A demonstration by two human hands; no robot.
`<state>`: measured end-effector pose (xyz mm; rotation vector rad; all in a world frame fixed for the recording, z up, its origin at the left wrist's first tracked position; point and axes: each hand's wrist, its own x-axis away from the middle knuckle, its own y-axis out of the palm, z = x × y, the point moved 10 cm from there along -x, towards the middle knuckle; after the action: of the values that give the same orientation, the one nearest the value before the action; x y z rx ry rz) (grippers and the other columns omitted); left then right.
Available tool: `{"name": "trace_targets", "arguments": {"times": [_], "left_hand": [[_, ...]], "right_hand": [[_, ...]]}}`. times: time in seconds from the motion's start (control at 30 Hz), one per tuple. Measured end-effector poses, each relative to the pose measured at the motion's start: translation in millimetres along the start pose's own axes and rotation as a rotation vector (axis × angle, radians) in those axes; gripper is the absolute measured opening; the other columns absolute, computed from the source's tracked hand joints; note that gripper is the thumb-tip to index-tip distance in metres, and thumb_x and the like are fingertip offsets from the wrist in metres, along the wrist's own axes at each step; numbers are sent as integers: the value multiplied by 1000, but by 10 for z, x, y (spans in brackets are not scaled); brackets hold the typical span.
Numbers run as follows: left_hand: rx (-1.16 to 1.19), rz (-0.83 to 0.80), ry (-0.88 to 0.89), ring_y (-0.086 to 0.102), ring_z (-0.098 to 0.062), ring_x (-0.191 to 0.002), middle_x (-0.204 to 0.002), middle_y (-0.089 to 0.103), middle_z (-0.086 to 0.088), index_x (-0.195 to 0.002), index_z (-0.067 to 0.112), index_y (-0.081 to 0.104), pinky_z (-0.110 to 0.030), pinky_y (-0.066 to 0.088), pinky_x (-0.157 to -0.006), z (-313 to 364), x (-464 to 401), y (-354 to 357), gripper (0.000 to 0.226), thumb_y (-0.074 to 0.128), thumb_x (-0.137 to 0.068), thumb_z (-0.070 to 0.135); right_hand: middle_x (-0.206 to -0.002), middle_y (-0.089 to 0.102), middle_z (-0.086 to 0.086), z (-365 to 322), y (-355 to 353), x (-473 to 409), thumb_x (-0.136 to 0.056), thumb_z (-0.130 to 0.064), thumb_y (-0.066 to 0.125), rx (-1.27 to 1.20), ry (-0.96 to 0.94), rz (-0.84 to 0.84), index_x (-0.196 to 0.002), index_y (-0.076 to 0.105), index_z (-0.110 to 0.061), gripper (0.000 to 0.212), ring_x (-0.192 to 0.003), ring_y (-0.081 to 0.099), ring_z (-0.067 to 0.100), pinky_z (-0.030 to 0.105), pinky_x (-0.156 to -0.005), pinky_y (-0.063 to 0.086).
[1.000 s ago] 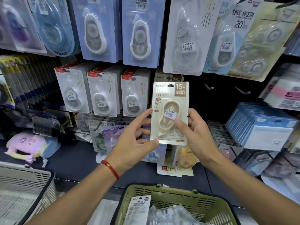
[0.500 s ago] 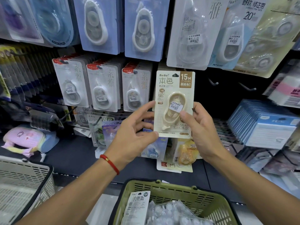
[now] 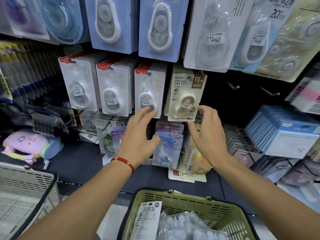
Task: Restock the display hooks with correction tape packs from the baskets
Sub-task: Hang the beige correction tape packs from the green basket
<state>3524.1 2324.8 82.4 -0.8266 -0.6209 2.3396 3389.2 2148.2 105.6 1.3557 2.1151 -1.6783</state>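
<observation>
On the far hook, the light, stiff beige pack [image 3: 186, 97] hangs free between both open, empty hands, left hand [image 3: 138, 135] and right hand [image 3: 207, 134]; grip such cards by their edges.

Far left on the dark shelf [image 3: 74, 163] lies a soft pastel pouch [image 3: 26, 144], pink and lilac with a blue end. Behind it hang black-handled items in plastic bags [image 3: 46, 123], too blurred to identify. A tight row of yellow-edged cards [image 3: 15, 73] fills the far left wall. At right, a stack of blue boxes [image 3: 284, 134] stands tilted, with pink-striped packets [image 3: 310, 96] above them.
</observation>
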Motion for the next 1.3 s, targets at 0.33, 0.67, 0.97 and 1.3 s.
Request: {"name": "trace_targets", "arguments": {"times": [0.33, 0.67, 0.97, 1.3], "left_hand": [[-72, -167, 14, 17, -14, -160, -174, 18, 7, -163, 26, 34, -23, 16, -122, -196, 17, 113, 82, 69, -90, 13], [-604, -1181, -39, 57, -28, -130, -141, 62, -4, -155, 29, 45, -28, 43, -101, -646, 1372, 820, 54, 60, -103, 32], [-616, -1131, -290, 55, -30, -135, -146, 60, -12, -155, 19, 49, -32, 44, -106, -1106, 2033, 1162, 55, 60, -101, 22], [-504, -807, -635, 52, -38, -138, -153, 45, -22, -157, 8, 27, -40, 47, -105, -1512, 2543, 1617, 86, 73, -93, 42]], "right_hand": [[-161, 42, 11, -583, 177, -14, -91, -13, 64, 345, -399, -84, -144, 57, -12, 53, -150, 38, 33, 48, -117, 36], [-110, 71, 2, 126, 1446, 1743, -101, -28, 55, 53, -92, -903, -109, 68, -18, 18, -106, 67, 29, 36, -85, 50], [-148, 55, 17, 194, 2185, 3077, -100, -34, 53, -69, 215, -1157, -162, 36, -25, 65, -138, 49, 37, 44, -114, 39], [-112, 77, 2, 281, 2003, 3143, -94, 10, 44, -953, 903, -768, -117, 60, -26, 46, -115, 68, 27, 53, -99, 56]]}}
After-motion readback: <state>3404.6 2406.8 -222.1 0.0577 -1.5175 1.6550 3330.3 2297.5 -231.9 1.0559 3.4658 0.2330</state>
